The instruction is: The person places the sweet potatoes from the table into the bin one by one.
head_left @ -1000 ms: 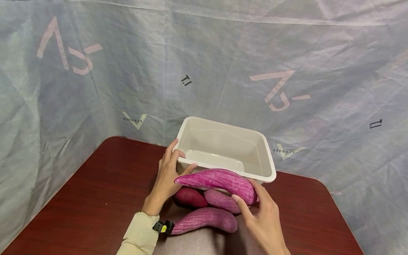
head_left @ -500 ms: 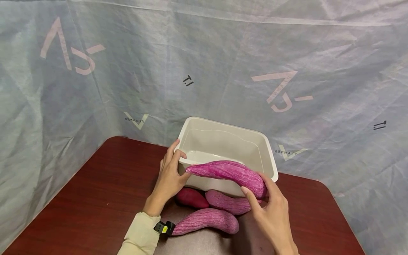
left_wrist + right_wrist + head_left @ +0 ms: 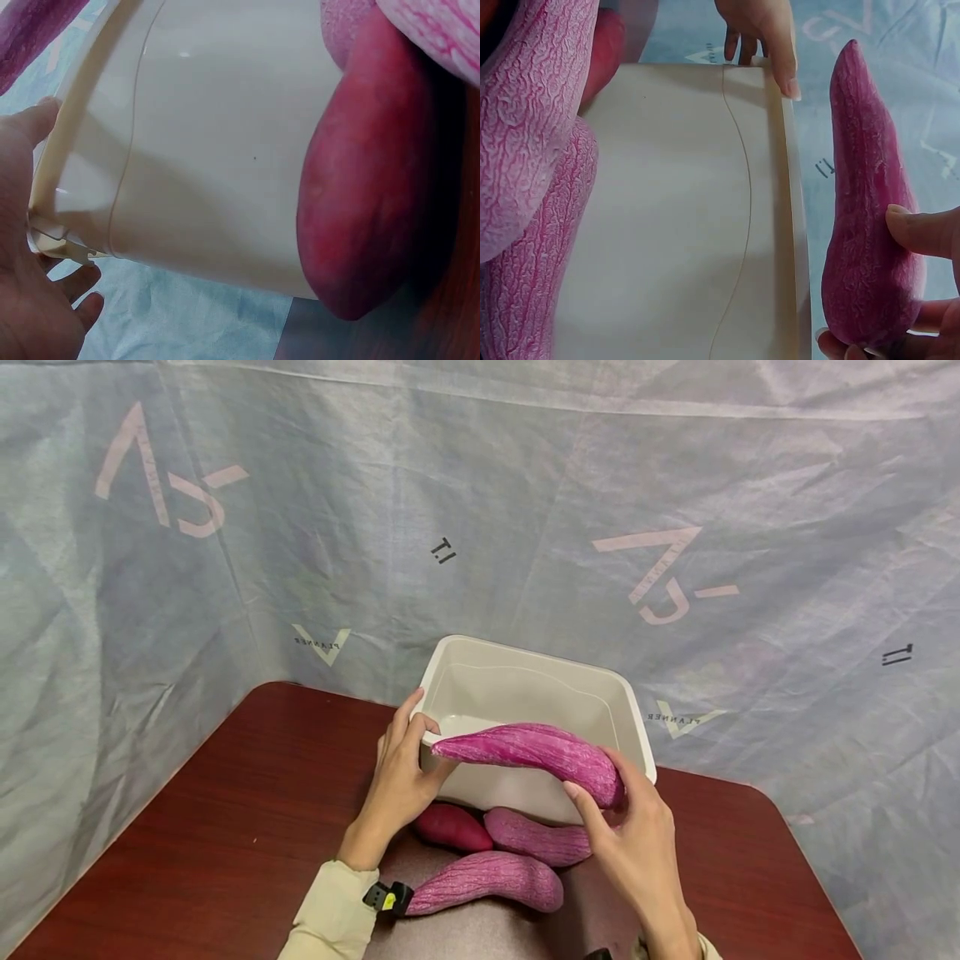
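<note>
My right hand (image 3: 641, 835) pinches the thick end of a long, curved purple sweet potato (image 3: 536, 752) between thumb and fingers. It is raised in front of the pale plastic bin (image 3: 636, 718), overlapping the near rim in the head view, its thin tip pointing left. At the bin's near left corner, my left hand (image 3: 397, 777) grips the rim. Below the bin's near wall lie a smooth dark red sweet potato (image 3: 453, 827) and a purple sweet potato (image 3: 536, 837). A third purple sweet potato (image 3: 491, 881) lies closer to me, beside the left wrist's black device.
The dark red wooden table (image 3: 187, 810) stretches to both sides. Grey patterned sheeting (image 3: 525, 527) hangs close behind the bin and around the table. Inside the bin, the visible part of the floor is bare.
The purple sweet potato in my right hand has risen and moved slightly right and away from me, from in front of the bin up to its near rim. My left hand keeps its grip.
</note>
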A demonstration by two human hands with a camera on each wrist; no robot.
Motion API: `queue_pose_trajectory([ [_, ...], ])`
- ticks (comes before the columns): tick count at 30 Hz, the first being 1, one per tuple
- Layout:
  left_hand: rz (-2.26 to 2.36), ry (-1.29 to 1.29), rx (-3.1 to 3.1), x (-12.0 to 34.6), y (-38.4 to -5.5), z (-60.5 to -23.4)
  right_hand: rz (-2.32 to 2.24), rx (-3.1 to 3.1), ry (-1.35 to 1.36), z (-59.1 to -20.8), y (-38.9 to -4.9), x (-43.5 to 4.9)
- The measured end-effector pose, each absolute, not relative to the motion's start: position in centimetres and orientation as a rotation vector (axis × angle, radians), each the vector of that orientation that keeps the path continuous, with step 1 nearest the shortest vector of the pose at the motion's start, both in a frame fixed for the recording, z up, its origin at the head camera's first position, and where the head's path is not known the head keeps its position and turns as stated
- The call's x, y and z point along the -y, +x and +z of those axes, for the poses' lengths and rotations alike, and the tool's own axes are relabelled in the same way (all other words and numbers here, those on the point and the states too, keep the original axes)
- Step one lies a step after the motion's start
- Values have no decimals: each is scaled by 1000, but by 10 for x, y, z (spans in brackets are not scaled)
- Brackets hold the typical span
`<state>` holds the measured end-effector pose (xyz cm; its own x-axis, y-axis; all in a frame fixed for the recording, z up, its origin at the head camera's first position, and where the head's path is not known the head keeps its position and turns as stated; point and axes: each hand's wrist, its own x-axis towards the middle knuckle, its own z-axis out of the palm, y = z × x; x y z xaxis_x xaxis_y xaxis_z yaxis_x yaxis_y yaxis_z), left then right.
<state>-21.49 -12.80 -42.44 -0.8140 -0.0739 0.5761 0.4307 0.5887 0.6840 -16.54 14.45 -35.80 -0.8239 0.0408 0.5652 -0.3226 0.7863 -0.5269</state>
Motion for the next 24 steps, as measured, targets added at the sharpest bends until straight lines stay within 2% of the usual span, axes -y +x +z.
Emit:
queue_pose_trajectory([
  [24, -1197, -213, 2296, 126, -216, -425, 895, 2393, 242, -357, -188, -144],
])
